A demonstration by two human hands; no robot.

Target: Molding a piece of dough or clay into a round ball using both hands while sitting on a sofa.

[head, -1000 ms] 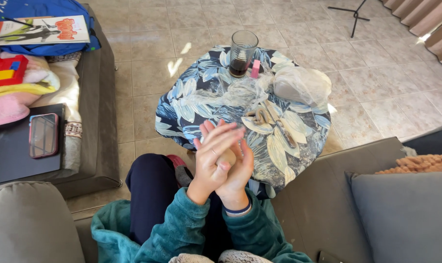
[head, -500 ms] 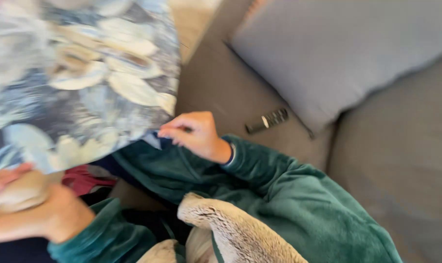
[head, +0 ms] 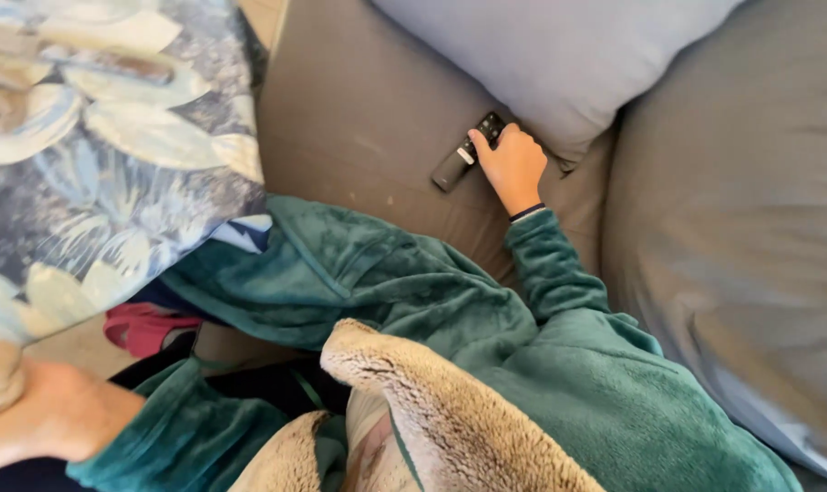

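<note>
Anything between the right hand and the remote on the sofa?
No. The right hand already touches the dark remote on the brown sofa seat. The grey cushion lies right behind it, not between them.

A plush, deep green robe [head: 486, 337] is worn, its lining [head: 450, 410] a tan, curly fleece turned out at the front. 2 long green sleeves are seen; a thin dark cuff [head: 527, 212] with a pale edge shows at 1 wrist.

No packages, labels, signs or screens anywhere in view.
</note>
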